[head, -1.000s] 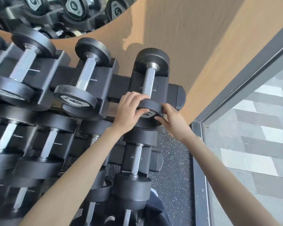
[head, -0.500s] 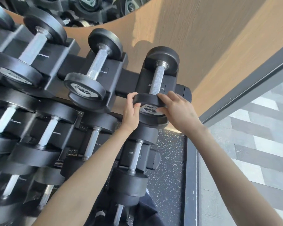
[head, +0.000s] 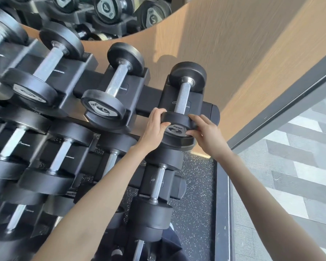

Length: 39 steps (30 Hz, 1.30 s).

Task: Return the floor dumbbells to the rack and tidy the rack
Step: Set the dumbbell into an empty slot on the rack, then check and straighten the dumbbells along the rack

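A small black dumbbell [head: 183,97] with a steel handle lies in the rightmost cradle of the top tier of the black rack [head: 151,91]. Its near head carries a grey cap marked 2. My left hand [head: 155,127] grips that head from the left, and my right hand [head: 205,131] grips it from the right, thumb on the cap. Both hands hold the same head. The far head rests at the back of the cradle.
More dumbbells [head: 111,91] fill the top tier to the left and the lower tiers [head: 156,187]. A wooden wall [head: 243,44] and a mirror stand behind. A dark door frame [head: 282,102] and speckled rubber floor [head: 196,194] lie right.
My left hand slid from the top of the near head to its left side. My right hand came up onto its right edge. The view shifted slightly.
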Each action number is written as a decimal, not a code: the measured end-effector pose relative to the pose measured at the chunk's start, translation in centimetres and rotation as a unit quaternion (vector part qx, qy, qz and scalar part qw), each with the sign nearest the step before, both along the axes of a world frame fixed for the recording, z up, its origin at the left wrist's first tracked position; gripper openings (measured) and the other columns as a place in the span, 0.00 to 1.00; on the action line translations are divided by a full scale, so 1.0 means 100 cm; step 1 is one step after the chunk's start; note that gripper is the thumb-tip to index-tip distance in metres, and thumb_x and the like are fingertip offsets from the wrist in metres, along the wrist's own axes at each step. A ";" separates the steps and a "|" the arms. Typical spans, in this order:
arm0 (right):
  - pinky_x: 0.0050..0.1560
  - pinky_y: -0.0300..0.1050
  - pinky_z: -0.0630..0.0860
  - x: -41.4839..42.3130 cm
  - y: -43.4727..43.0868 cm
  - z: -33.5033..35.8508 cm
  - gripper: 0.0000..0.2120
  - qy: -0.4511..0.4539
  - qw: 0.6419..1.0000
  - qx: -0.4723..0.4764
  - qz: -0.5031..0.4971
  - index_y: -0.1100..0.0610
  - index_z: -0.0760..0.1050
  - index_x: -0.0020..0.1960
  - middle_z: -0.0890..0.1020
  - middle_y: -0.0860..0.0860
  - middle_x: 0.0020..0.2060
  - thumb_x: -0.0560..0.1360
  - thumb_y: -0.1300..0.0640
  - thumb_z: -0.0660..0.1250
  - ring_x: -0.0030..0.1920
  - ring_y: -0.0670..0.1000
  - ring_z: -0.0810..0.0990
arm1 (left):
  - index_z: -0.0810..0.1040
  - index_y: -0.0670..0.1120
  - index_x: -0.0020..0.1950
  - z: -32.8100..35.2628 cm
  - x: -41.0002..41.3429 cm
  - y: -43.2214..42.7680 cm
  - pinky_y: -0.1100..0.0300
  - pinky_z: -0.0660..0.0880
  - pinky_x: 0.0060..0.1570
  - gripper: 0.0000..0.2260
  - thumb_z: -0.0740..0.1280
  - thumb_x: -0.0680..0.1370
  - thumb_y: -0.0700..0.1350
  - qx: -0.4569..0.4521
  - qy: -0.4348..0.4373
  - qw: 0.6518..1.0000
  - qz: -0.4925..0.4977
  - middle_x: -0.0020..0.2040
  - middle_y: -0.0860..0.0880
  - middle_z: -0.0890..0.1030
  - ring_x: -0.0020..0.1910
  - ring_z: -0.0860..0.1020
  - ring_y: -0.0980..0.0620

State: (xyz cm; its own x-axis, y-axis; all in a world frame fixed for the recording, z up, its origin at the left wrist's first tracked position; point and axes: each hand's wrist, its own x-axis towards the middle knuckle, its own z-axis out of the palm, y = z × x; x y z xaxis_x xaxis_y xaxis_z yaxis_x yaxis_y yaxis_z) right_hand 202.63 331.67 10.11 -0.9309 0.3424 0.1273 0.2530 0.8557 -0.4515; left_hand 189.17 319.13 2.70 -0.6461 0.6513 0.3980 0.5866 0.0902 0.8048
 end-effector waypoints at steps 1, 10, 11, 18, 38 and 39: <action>0.47 0.52 0.71 -0.003 -0.002 0.003 0.21 -0.011 1.000 0.011 0.004 0.57 0.67 0.67 0.74 0.55 0.52 0.76 0.56 0.65 0.51 0.60 0.75 | 0.67 0.32 0.61 -0.001 0.001 -0.001 0.69 0.64 0.58 0.17 0.56 0.77 0.42 0.005 -0.020 1.000 0.014 0.54 0.41 0.70 0.54 0.69 0.51; 0.52 0.54 0.72 0.011 -0.029 0.009 0.29 -0.101 0.991 0.048 -0.069 0.57 0.54 0.74 0.69 0.58 0.64 0.78 0.52 0.61 0.58 0.63 0.74 | 0.61 0.42 0.72 0.018 0.003 -0.042 0.59 0.60 0.65 0.20 0.57 0.82 0.47 -0.153 0.018 0.988 -0.024 0.69 0.43 0.67 0.68 0.64 0.46; 0.54 0.55 0.71 0.019 -0.036 0.008 0.31 -0.109 0.988 0.069 -0.083 0.57 0.51 0.74 0.67 0.58 0.66 0.77 0.51 0.62 0.60 0.62 0.72 | 0.61 0.42 0.72 0.020 0.005 -0.059 0.55 0.61 0.65 0.21 0.57 0.81 0.49 -0.187 0.054 0.981 -0.021 0.70 0.44 0.67 0.68 0.64 0.46; 0.69 0.62 0.61 0.094 -0.124 -0.006 0.31 -0.015 0.979 0.132 -0.155 0.61 0.59 0.72 0.64 0.64 0.69 0.73 0.60 0.68 0.68 0.64 0.64 | 0.69 0.43 0.69 0.025 0.025 -0.200 0.38 0.59 0.68 0.27 0.53 0.76 0.57 -0.345 0.271 0.898 0.041 0.65 0.43 0.74 0.66 0.68 0.40; 0.68 0.56 0.63 0.213 -0.319 -0.076 0.25 -0.048 0.985 0.164 -0.036 0.57 0.63 0.70 0.71 0.59 0.66 0.77 0.47 0.54 0.68 0.58 0.68 | 0.68 0.46 0.72 0.001 0.157 -0.415 0.44 0.61 0.69 0.25 0.54 0.76 0.54 -0.404 0.269 0.873 0.053 0.69 0.44 0.72 0.68 0.68 0.44; 0.68 0.57 0.64 0.216 -0.323 -0.078 0.25 -0.056 0.984 0.163 -0.031 0.57 0.62 0.70 0.71 0.60 0.67 0.77 0.47 0.53 0.68 0.58 0.68 | 0.67 0.46 0.72 0.003 0.162 -0.420 0.45 0.61 0.69 0.26 0.54 0.76 0.54 -0.408 0.275 0.869 0.049 0.69 0.44 0.72 0.68 0.68 0.44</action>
